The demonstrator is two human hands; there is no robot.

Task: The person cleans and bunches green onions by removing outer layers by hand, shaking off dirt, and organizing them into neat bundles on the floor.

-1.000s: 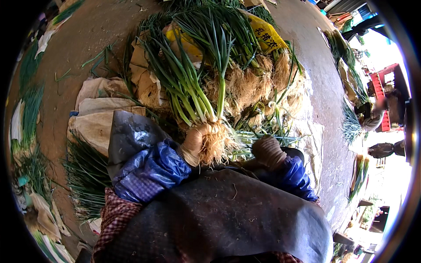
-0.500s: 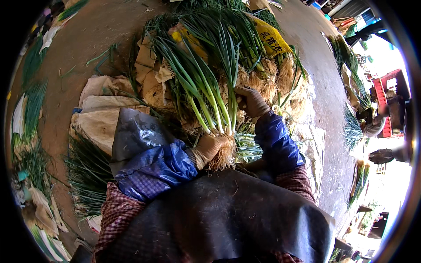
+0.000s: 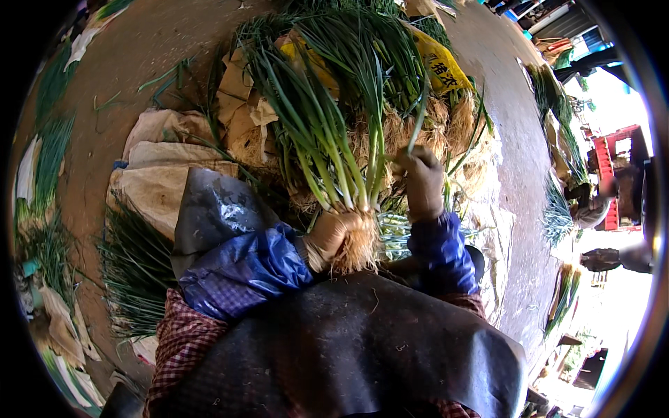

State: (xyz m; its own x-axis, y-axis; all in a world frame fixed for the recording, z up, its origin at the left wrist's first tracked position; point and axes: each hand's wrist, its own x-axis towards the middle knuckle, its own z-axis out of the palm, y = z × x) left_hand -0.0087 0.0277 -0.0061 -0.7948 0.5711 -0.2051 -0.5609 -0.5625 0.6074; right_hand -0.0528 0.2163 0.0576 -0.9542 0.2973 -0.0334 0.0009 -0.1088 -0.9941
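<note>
My gloved left hand (image 3: 331, 237) is closed around the base of a bunch of green onions (image 3: 343, 160), just above their pale, stringy roots (image 3: 357, 252). The green tops fan upward, away from me. To the right of the stems, my gloved right hand (image 3: 422, 182) is closed with its fingertips pinched on a single green onion leaf (image 3: 419, 120), which stands up from the fingers. Behind the bunch lies a heap of more green onions (image 3: 404, 76), their roots facing me. A dark apron (image 3: 334, 341) covers my lap below the hands.
Beige sacking (image 3: 157, 177) and a dark sheet (image 3: 216, 209) lie to the left, beside another pile of green onions (image 3: 136, 272). A yellow printed bag (image 3: 439, 63) rests on the heap. At far right are a red crate (image 3: 608, 181) and a person's arm (image 3: 592, 212).
My right hand has moved right, away from the stems, and turned upward with a leaf at its fingertips. My left hand keeps its grip on the bunch.
</note>
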